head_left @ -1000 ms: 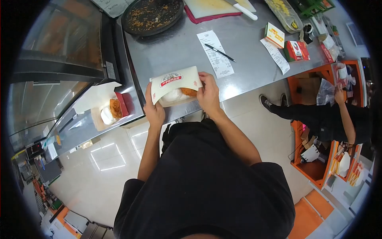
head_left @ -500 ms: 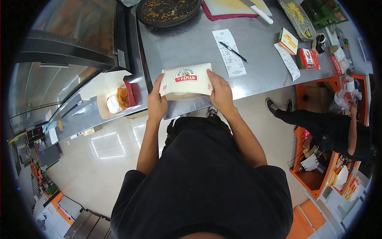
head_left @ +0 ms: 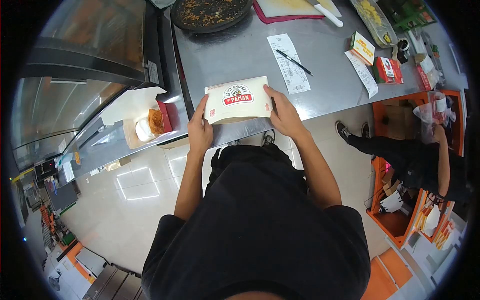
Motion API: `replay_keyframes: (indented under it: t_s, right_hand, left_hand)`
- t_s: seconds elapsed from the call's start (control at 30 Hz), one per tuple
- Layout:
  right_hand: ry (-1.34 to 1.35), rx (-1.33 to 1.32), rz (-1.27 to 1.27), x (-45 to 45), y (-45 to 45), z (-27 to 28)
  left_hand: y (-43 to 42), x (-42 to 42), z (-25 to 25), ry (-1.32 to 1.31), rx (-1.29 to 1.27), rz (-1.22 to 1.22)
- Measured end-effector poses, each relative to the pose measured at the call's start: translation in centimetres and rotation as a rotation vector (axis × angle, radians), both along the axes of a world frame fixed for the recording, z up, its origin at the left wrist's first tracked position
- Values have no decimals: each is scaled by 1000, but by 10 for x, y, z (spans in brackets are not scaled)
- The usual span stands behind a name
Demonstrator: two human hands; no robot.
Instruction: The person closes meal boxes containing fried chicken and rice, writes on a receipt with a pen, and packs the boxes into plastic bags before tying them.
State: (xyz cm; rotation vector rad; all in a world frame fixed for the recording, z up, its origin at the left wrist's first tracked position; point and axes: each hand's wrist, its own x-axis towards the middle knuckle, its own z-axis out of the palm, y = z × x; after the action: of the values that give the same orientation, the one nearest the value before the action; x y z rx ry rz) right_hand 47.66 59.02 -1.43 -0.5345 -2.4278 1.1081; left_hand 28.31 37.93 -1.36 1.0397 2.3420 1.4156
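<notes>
Between my two hands is a cream cardboard food box [head_left: 238, 111] with a red "Paman" spicy chicken logo, over the front edge of the steel counter [head_left: 225, 60]. My left hand [head_left: 201, 127] grips its left end, thumb along the side. Around the right end closes my right hand [head_left: 284, 112]. The box's underside and some fingertips are hidden. To the left, an open box [head_left: 131, 134] holds white rice [head_left: 144, 130] and a piece of fried chicken [head_left: 155, 121].
A receipt [head_left: 292, 75] with a pen [head_left: 295, 62] on it lies beyond the box. Further back are a dark crumb-covered pan [head_left: 210, 12] and a knife [head_left: 327, 14] on a cutting board. Small boxes [head_left: 387, 71] stand at right. Another person [head_left: 420, 160] is beside orange shelving [head_left: 400, 222].
The box's lid has tilted, so its printed face shows more fully and the lower edge has dropped. Both hands keep hold and shift slightly. The other person's hand has moved a little.
</notes>
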Motion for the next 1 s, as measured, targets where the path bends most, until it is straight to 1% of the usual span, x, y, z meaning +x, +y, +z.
replay_keyframes:
  t_s: [0.03,0.1,0.13,0.2,0.27,0.33,0.37,0.43,0.47,0.53,0.57,0.63,0.77,0.83,0.87,0.93,0.97,1.0]
  right_hand:
    - [-6,-17,24,0,1,0]
    - [-11,-19,25,-2,1,2]
    - [-21,-26,22,-1,-1,2]
    - [-23,-41,20,-1,-2,0]
    - [-19,-53,18,-2,-1,-3]
    - [8,-60,18,-1,-1,-5]
    - [10,-60,15,-2,-2,-5]
    - [12,-80,1,-2,-2,-4]
    - [13,-78,0,-2,-1,-5]
    - [53,-57,9,-2,-1,-9]
    - [54,-57,9,-2,-2,-10]
    - [83,-71,10,-3,-1,-10]
    - [29,-95,15,-3,-3,-11]
    - [93,-43,-8,-6,-2,-15]
    - [95,-43,-13,-6,-2,-16]
    - [112,-87,-23,-5,-3,-17]
    - [114,-88,-24,-4,-3,-16]
    - [105,-93,-26,-4,-3,-16]
  left_hand:
    - [-1,-3,2,0,0,4]
    - [0,-13,6,198,40,-6]
    - [0,-14,14,196,37,-6]
    - [1,-16,29,117,-72,16]
    - [-1,-19,17,158,-45,31]
    - [-5,-23,9,-17,2,55]
    - [-3,-23,5,-16,1,52]
    - [-1,-21,1,-163,193,89]
    - [0,-21,2,-162,195,87]
    - [1,-22,6,-13,111,118]
    - [0,-22,9,-13,111,118]
    - [1,-24,16,110,37,106]
    - [5,-23,13,168,-3,126]
    - [3,-21,5,19,41,143]
    - [4,-18,5,20,41,139]
    - [5,-9,5,-138,138,151]
    - [5,-10,5,-137,137,150]
    - [4,-10,5,-158,84,126]
